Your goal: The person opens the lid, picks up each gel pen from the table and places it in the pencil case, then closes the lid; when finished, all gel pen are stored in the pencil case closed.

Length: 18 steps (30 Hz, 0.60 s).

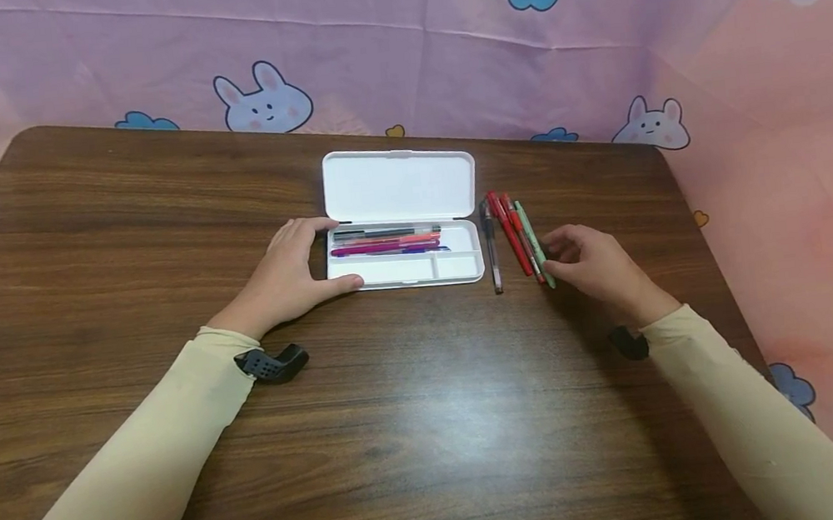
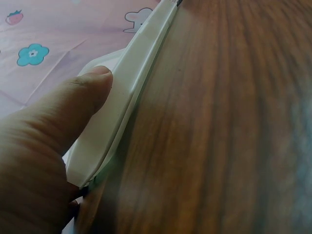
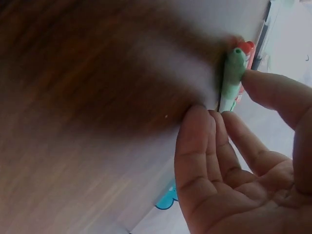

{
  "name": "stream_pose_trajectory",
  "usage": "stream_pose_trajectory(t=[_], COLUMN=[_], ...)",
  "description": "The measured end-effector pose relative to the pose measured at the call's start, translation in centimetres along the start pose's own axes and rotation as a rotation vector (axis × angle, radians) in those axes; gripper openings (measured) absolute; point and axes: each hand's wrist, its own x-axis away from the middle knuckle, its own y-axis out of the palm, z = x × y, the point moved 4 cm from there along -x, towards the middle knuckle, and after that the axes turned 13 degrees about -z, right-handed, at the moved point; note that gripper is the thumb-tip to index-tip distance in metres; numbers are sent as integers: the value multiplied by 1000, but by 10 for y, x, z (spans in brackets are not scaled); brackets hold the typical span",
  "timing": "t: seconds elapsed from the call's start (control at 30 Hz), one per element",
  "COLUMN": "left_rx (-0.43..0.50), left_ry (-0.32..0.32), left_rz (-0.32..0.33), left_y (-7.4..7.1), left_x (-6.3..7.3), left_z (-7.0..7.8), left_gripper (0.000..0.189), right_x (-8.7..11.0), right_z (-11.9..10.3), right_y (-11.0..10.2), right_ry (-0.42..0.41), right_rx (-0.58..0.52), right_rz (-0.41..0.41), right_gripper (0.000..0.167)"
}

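Observation:
A white pencil case lies with its lid laid back. Several pens fill its long rear compartment, pink, purple and dark ones among them. My left hand holds the case by its left end, thumb on the front edge and fingers at the back corner. In the left wrist view the thumb presses the white side. To the right of the case, my right hand pinches a light green pen between thumb and index finger. The other fingers curl beside it, near the tabletop.
Two red pens lie just left of the green one. A dark-capped clear pen lies between them and the case. The brown wooden table ends at a patterned cloth behind and to the right.

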Motion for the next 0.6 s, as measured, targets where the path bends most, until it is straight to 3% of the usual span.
stream_pose_trajectory(t=[0.2,0.6], left_rx=[3,6], left_ry=[-1,-3], left_rz=[0,-7], left_y=[0,0], left_x=[0,0], left_z=[1,0], left_gripper=[97,98], right_x=[1,-3], right_z=[-1,-2], right_y=[-2,3], right_ry=[42,113], right_rx=[25,-127], right_rz=[-36,-95], right_gripper=[38,28])
